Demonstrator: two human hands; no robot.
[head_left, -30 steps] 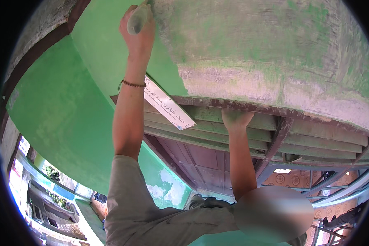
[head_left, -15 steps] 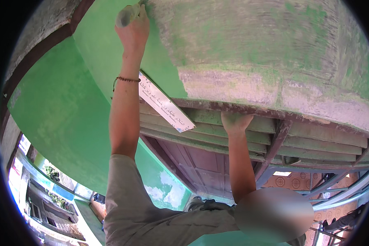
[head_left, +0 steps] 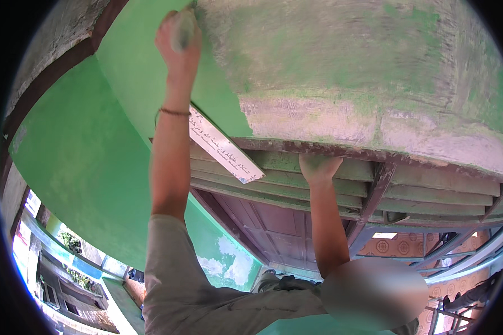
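Observation:
Raised at the top, my left hand (head_left: pixel 179 39) grips a pale, rounded tool (head_left: pixel 183 30) against the wall at the edge between smooth green paint (head_left: pixel 218 100) and a rough, patchy grey-green surface (head_left: pixel 330 56); the tool's tip is hard to make out. A bead bracelet (head_left: pixel 173 112) circles that wrist. My right hand (head_left: pixel 320 166) grips the dark wooden lintel (head_left: pixel 374 153) above the slatted vent (head_left: pixel 430 192), its fingertips largely hidden. Between my arms, a white sign with decorative lettering (head_left: pixel 223 142) slants across the vent.
Below are a brown panelled door (head_left: pixel 268 223), a green wall with flaked white patches (head_left: pixel 223 257), and metal window bars (head_left: pixel 447 251). A person's dark-clothed leg (head_left: pixel 469 293) is by a ladder-like frame (head_left: pixel 450 318) at lower right. A brown beam (head_left: pixel 61 70) runs along the upper left.
My left hand has shifted slightly left and down along the wall with the tool, which has turned a little in my grip. My right hand stays at the lintel.

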